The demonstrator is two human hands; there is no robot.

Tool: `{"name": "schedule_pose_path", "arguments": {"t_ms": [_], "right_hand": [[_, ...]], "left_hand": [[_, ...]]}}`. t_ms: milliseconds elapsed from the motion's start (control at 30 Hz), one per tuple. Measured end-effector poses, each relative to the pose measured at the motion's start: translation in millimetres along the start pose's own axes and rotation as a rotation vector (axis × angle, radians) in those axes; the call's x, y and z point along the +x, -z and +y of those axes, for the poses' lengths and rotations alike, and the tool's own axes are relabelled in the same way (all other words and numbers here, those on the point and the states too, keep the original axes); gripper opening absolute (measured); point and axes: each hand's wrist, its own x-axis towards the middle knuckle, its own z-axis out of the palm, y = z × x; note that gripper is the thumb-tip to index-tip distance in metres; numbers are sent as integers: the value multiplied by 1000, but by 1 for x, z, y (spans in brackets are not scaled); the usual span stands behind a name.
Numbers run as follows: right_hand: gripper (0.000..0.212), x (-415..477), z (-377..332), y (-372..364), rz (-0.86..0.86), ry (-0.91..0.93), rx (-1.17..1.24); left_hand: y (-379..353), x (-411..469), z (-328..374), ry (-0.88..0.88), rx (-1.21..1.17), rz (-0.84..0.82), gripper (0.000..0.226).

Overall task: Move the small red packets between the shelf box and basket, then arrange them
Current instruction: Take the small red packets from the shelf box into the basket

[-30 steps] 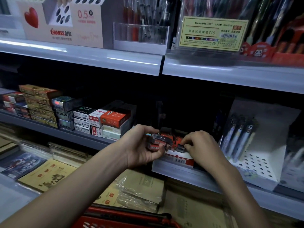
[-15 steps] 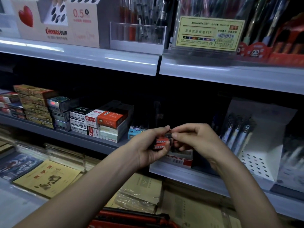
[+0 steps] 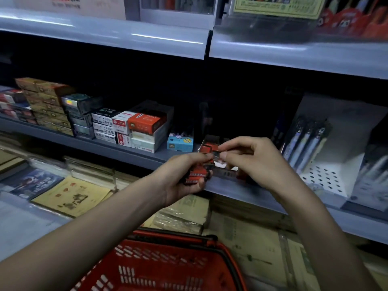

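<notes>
Left hand (image 3: 178, 181) grips a stack of red packets (image 3: 197, 174) — right hand (image 3: 256, 162) pinches a single packet (image 3: 209, 148) just above it

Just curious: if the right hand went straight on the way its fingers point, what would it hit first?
Probably the left hand and the stack of red packets it holds. The right hand, pinching one red packet, points left at them from close by. Depth is unclear, so it might pass just above.

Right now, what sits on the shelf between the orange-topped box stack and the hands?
A small light-blue box, seen in the head view.
</notes>
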Motion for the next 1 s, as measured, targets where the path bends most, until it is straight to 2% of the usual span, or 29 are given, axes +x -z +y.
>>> {"name": "schedule_pose_path", "arguments": {"t_ms": [133, 233, 400, 500, 600, 667, 800, 900, 1000], "right_hand": [[9, -36, 9, -14, -111, -17, 7], [11, -57, 21, -32, -234, -117, 55], [10, -74, 55, -86, -449, -229, 17], [11, -83, 88, -122, -591, -325, -7], [5, -92, 136, -164, -736, -444, -155], [11, -100, 175, -187, -797, -486, -280], [12, -122, 255, -223, -953, -454, -695], [16, -140, 297, -240, -1034, -450, -851], [23, -153, 323, -256, -1080, -351, -947]], "left_hand": [[22, -30, -15, 11, 90, -8, 36], [45, -47, -34, 55, 193, 16, 44], [95, -70, -76, 155, 313, 76, 28], [127, -80, -102, 229, 340, 138, 37], [159, -84, -132, 278, 329, 215, 30], [174, -84, -148, 298, 294, 271, 24], [197, -70, -172, 377, 216, 350, 18], [204, -63, -184, 438, 167, 357, 26], [213, -59, -191, 470, 144, 371, 36]]}}
